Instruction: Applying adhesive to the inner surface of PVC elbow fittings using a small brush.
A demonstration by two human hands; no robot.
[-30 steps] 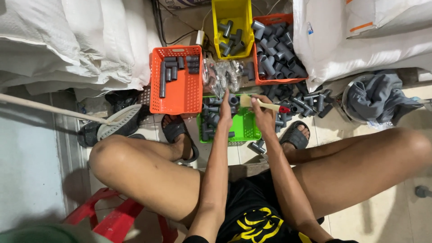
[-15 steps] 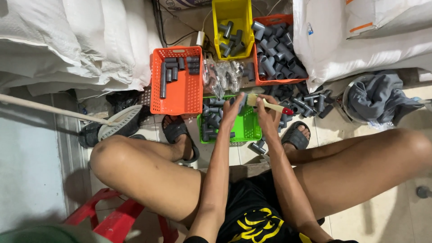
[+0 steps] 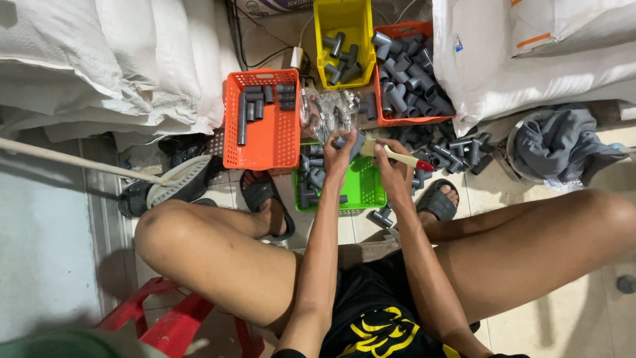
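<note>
My left hand [image 3: 339, 156] holds a grey pipe fitting [image 3: 354, 144] above the green basket [image 3: 363, 189]. My right hand [image 3: 392, 167] grips a small paintbrush [image 3: 397, 156] with a pale wooden handle and a red end, its bristles touching the fitting. Several grey fittings lie in the left part of the green basket below my hands.
An orange basket [image 3: 265, 142] with grey pipe pieces sits at the left, a yellow bin [image 3: 342, 16] and a second orange basket [image 3: 416, 30] of fittings stand behind. Loose fittings [image 3: 457, 149] lie on the floor at the right. White sacks [image 3: 119, 59] flank both sides. A red stool [image 3: 172, 318] stands near my left leg.
Both hands have stayed over the green basket; the brush has shifted slightly against the fitting, and my left hand has turned the fitting a little.
</note>
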